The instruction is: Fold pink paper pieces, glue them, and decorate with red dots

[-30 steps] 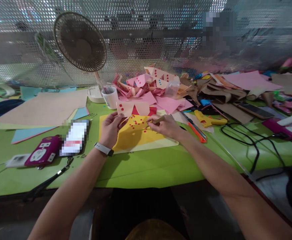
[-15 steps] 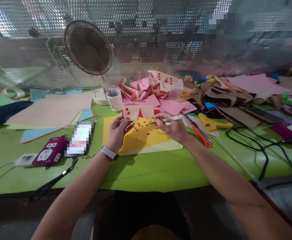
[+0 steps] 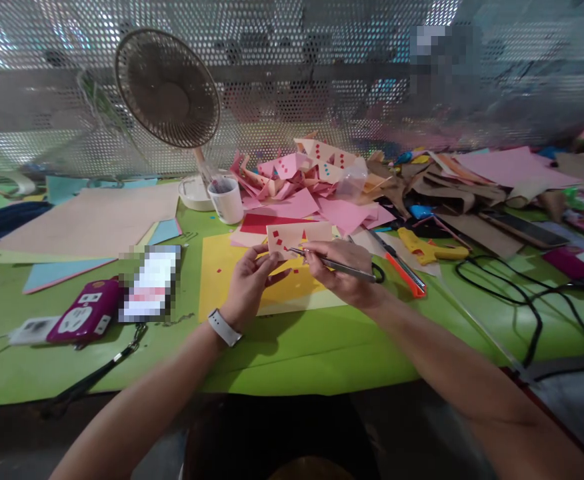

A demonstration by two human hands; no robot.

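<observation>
My left hand pinches the lower left edge of a cream paper strip, which stands tilted up with red diamond shapes on its left side and a notch near its middle. Closed around metal tweezers, my right hand keeps their tips against the strip's face. By the tips a small red piece shows; whether it is gripped or lies on the strip I cannot tell. Below is a yellow sheet with a few red bits on it, mostly hidden by my hands. Behind the strip lies red paper.
Right of my hand lie an orange cutter, a yellow glue gun and black cables. At left are a phone and a purple power bank. A fan, white cup and pink paper pile stand behind.
The paper strip and my left hand have shifted right and a little down. The tweezers have swung round so their tips now meet the strip. The view has turned slightly.
</observation>
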